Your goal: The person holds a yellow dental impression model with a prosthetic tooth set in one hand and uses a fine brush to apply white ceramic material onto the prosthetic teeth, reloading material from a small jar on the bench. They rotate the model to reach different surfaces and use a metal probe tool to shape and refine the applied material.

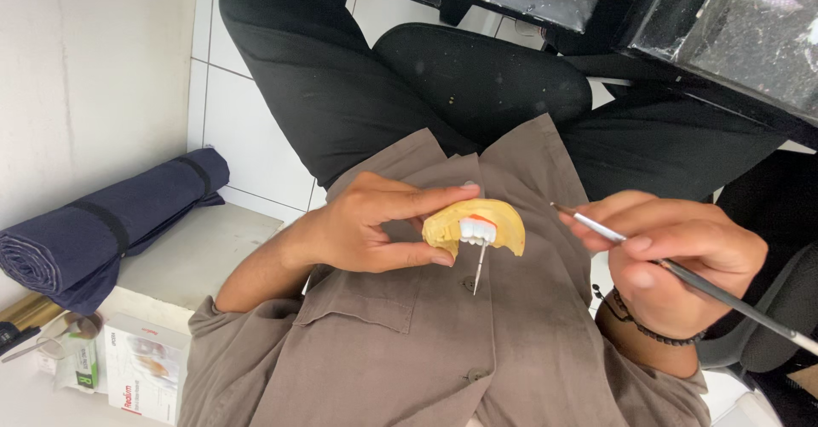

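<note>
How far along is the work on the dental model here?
Done: white teeth with a red-orange gum line already sit on the yellow dental model, and a pin sticks out below them. In hand: the left hand pinches the model while the right hand holds a thin brush, its tip apart from the teeth. What is left cannot be told from this view.

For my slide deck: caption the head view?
Left hand holds a yellow dental cast; right hand holds a thin brush.
</note>
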